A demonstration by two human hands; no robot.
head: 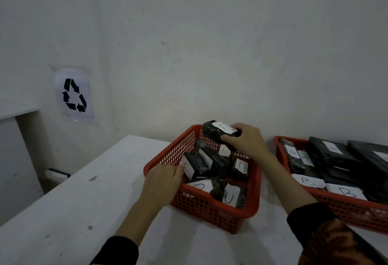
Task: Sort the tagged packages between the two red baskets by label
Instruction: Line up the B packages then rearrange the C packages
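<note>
Two red mesh baskets stand on a white table. The left basket (165, 155) holds several small black wrapped packages with white tags marked C. My right hand (247, 138) grips one such package (214, 133) above the basket's far edge, its white tag facing up. My left hand (162, 177) reaches over the basket's left rim and holds a tagged package (194, 165) standing on edge inside it. The right basket (344, 208) holds larger flat black packages (336, 159) with tags marked B.
The white table (84, 201) extends left of the baskets. A white wall stands close behind, with a recycling-symbol sheet (74, 95) taped at the left. A white shelf edge (16, 110) juts out at far left, and a small white block (57, 174) lies below the table's left edge.
</note>
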